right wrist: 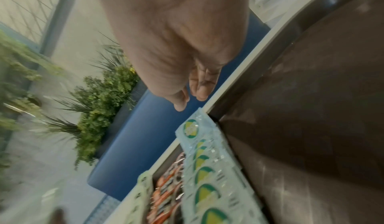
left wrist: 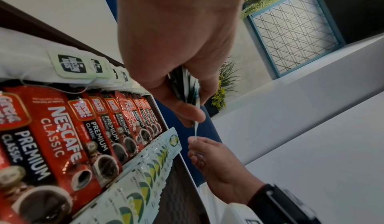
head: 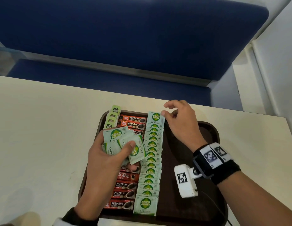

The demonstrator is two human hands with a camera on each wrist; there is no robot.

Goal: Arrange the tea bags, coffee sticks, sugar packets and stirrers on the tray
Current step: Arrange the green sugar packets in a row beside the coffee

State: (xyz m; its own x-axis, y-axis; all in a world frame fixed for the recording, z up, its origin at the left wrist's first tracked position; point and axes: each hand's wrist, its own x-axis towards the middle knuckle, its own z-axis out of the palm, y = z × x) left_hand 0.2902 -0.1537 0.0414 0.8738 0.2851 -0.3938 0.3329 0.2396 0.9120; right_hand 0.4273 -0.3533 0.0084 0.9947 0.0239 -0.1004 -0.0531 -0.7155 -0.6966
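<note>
A cream worktop (head: 36, 128) carries a brown tray (head: 207, 132). On the tray, a column of coffee sticks (head: 124, 194) is laid at 9 o'clock of an overlapping column of sugar packets (head: 151, 160); tea bags (head: 111, 117) are lined up at 11 o'clock. A fanned bunch of sugar packets (head: 120, 144) is gripped by the left hand (head: 106, 160). The right hand (head: 179, 123), fingers loosely curled and holding nothing, is poised at 12 o'clock, just beside the topmost packet.

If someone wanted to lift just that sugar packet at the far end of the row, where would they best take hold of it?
The far sugar packet lies flat on top of the overlapped row of sugar packets, so only its edges offer a hold. Its far right corner, by the right hand, sits at the tray rim; I'd pinch that corner from the far side.
</note>
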